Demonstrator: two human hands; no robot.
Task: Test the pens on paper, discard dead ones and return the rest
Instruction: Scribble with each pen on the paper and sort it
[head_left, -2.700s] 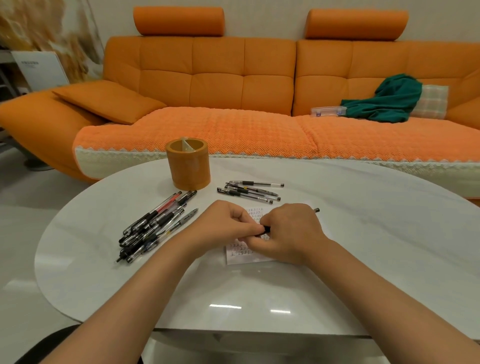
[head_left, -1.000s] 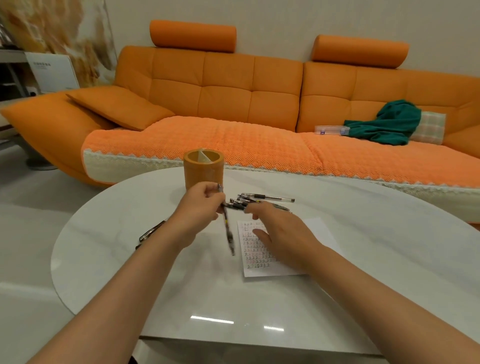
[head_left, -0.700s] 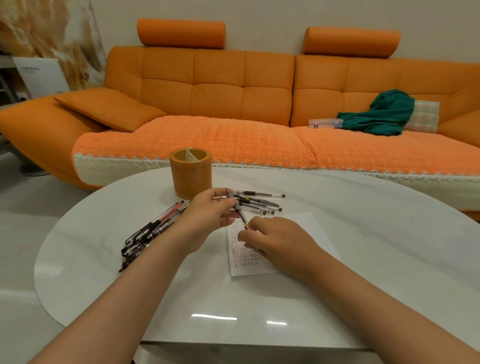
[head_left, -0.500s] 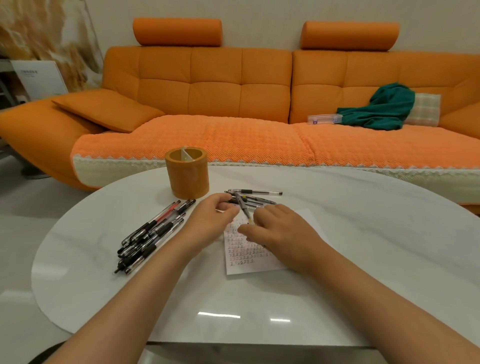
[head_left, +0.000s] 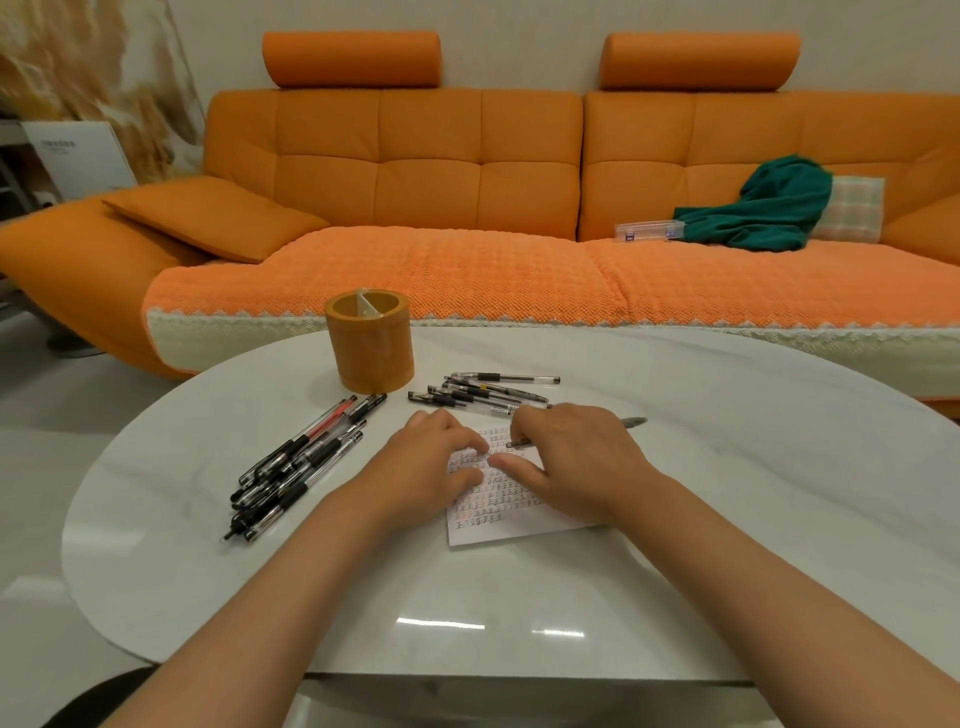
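- My right hand (head_left: 566, 462) grips a pen (head_left: 635, 422), its tip on the paper (head_left: 498, 527).
- My left hand (head_left: 431, 465) rests on the paper's left side with relaxed fingers, holding nothing (only pressing).
- A small cluster of pens (head_left: 488, 392) lies just beyond the paper.
- A larger pile of pens (head_left: 306, 462) lies to the left, near the orange holder (head_left: 370, 340) on the white table (head_left: 727, 467).

Marks on paper (head_left: 485, 531) illegible
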